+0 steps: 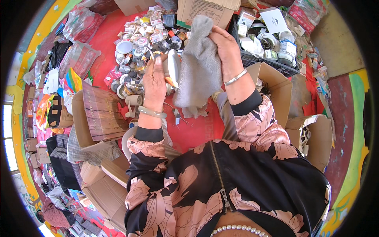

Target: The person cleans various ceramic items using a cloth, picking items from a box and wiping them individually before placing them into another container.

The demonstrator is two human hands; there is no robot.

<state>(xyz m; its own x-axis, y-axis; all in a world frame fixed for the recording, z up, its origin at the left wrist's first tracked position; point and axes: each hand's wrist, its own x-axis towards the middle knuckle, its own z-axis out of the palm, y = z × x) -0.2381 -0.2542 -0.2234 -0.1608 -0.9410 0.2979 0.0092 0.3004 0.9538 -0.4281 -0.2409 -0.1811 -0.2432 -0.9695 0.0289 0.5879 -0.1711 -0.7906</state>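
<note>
My left hand (154,82) is closed on a round white light fitting (173,68), which I see nearly edge-on; an orange bit shows at its lower edge. From above, my right hand (229,53) pinches a grey cloth (200,59) between thumb and fingers. The cloth hangs down just right of the fitting's white face, its lower part blurred. Whether cloth and fitting touch, I cannot tell. Beyond my left hand spreads a heap of small round fittings and little boxes (147,33) on the red floor covering (193,132).
A closed carton (208,12) stands at the far side. To its right is a black crate (272,68) full of fittings and boxes. Open cartons stand at left (81,118) and right (281,85), with another carton (320,138) nearer me. Plastic bags (81,59) lie far left.
</note>
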